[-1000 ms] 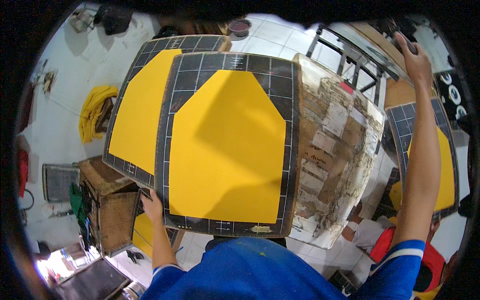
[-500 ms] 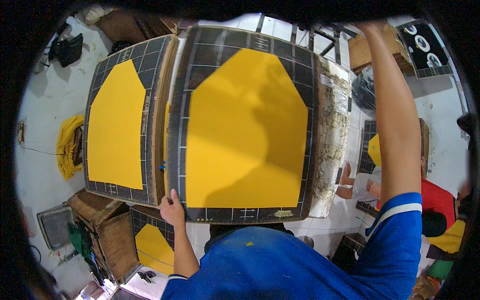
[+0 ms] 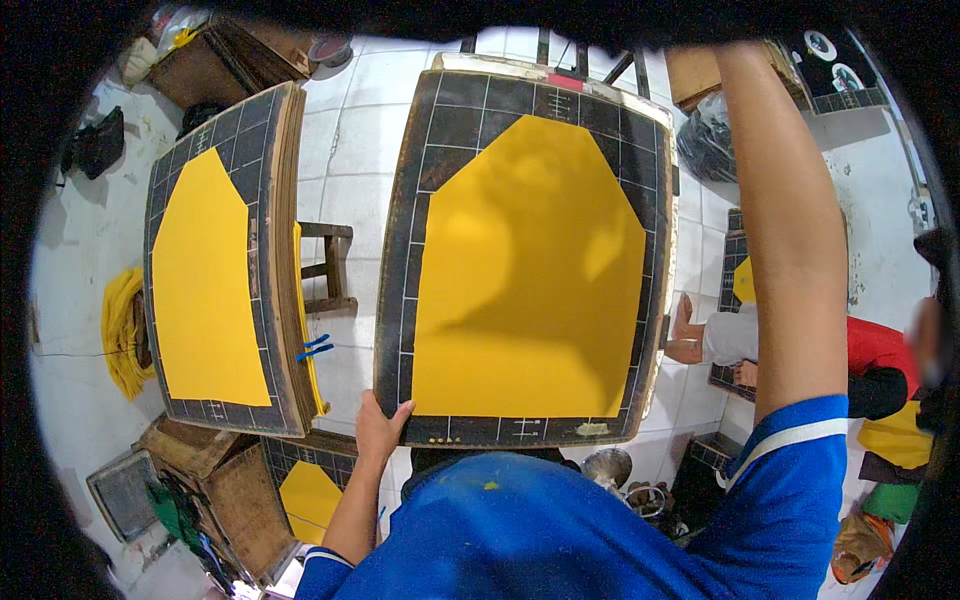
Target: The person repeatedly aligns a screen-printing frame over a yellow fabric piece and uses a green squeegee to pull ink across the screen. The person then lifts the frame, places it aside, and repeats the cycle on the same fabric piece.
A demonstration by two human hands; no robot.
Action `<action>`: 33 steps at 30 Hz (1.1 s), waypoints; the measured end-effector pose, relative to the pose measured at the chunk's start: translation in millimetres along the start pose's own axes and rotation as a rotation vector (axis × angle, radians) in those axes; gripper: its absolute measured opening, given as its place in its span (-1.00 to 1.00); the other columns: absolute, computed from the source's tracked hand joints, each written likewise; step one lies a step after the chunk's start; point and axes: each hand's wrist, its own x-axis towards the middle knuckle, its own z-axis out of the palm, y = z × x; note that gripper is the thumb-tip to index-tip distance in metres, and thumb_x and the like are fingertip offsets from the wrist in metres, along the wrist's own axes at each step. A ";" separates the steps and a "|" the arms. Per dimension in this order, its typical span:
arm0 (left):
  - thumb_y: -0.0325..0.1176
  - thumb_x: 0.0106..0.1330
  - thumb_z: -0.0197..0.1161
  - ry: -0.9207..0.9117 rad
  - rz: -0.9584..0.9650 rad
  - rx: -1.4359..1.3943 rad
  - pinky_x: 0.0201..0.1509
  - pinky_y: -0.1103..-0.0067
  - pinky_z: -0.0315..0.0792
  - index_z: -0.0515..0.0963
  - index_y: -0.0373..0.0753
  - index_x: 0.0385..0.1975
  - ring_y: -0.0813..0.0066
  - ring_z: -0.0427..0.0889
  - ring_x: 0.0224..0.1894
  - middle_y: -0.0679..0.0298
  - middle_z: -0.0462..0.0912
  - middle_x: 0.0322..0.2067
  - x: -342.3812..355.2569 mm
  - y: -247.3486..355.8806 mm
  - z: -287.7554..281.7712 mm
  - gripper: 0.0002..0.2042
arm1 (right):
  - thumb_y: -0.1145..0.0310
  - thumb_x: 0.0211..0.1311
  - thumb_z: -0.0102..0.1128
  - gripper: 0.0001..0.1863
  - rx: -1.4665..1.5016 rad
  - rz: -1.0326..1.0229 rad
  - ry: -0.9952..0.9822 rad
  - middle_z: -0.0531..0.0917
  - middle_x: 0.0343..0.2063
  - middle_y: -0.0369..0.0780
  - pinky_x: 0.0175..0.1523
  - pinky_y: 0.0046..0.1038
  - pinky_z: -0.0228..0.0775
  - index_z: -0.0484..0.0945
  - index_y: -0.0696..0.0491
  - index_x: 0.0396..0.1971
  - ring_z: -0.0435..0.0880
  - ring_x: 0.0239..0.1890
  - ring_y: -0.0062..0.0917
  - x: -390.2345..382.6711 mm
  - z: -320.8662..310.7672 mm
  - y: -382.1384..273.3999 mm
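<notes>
- The black board (image 3: 400,300) bearing the yellow sheet (image 3: 530,300) now lies over most of the worn white table (image 3: 500,67). One second ago a broad part of the table showed at its right; now only narrow strips show along the far and right edges.
- A clear gap has opened between the board and the stack (image 3: 285,270) on the left. A second ago the board hid part of that stack; now the tiled floor (image 3: 350,130) and a wooden stool (image 3: 340,300) show between them.
- The yellow sheet has travelled with the board and lies flat on it, its narrow end toward the table's far edge and its straight end toward the near edge.
- The person's left hand (image 3: 378,428) remains at the board's near-left corner, thumb over the top and a finger beside the left edge. The underside is hidden, so whether that grip is clamped cannot be told.
- The right arm (image 3: 800,260) reaches past the table's far-right corner; the right hand is lost in the dark rim, so its grip cannot be told.
- Judging by this, the board's shift away from the stack is largely done, and board and table look nearly lined up.
</notes>
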 end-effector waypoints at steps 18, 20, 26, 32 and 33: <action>0.41 0.18 0.35 -0.154 0.124 0.416 -0.17 0.12 0.62 0.62 -0.37 -0.36 -0.16 0.77 -0.26 -0.14 0.74 -0.42 59.7 13.0 -35.2 -0.26 | -0.37 0.14 0.30 -0.27 -0.044 -0.015 0.024 0.73 -0.28 0.05 -0.04 -0.15 0.51 0.71 0.13 -0.24 0.72 -0.18 -0.10 73.3 17.5 38.2; 0.48 0.19 0.27 -0.221 0.166 0.468 -0.22 0.14 0.62 0.67 -0.33 -0.51 -0.10 0.77 -0.33 -0.09 0.73 -0.48 87.3 20.3 -52.0 -0.23 | -0.32 0.17 0.29 -0.31 -0.201 -0.077 0.042 0.74 -0.20 0.09 0.03 -0.10 0.54 0.73 0.10 -0.16 0.72 -0.10 0.00 73.4 24.7 53.2; 0.18 0.33 0.37 0.217 0.599 -0.054 0.17 0.30 0.56 0.62 -0.36 0.06 -0.03 0.71 0.04 -0.12 0.71 -0.04 204.7 170.5 -146.2 -0.36 | -0.61 0.03 0.21 -0.09 0.003 -0.190 0.137 0.78 -0.20 0.00 0.09 -0.11 0.55 0.76 0.06 -0.17 0.76 -0.02 -0.06 -4.9 46.7 58.7; -0.05 0.45 0.36 0.074 0.395 -1.620 0.18 0.39 0.55 0.48 -0.21 0.23 0.36 0.63 0.09 0.15 0.63 0.06 282.5 295.9 -163.3 -0.51 | -0.26 0.03 0.51 -0.43 0.012 -0.119 -0.008 0.73 -0.30 -0.21 0.01 -0.13 0.34 0.75 -0.01 -0.28 0.64 -0.11 -0.22 -173.2 75.8 36.1; 0.00 0.46 0.32 0.106 0.138 -1.468 0.00 0.43 0.58 0.55 -0.14 0.10 0.44 0.64 -0.11 0.23 0.66 -0.10 286.7 285.0 -145.9 -0.60 | -0.13 0.03 0.54 -0.51 0.100 -0.097 -0.118 0.71 -0.24 -0.20 0.02 -0.12 0.32 0.74 -0.03 -0.23 0.63 -0.06 -0.22 -195.9 83.7 40.8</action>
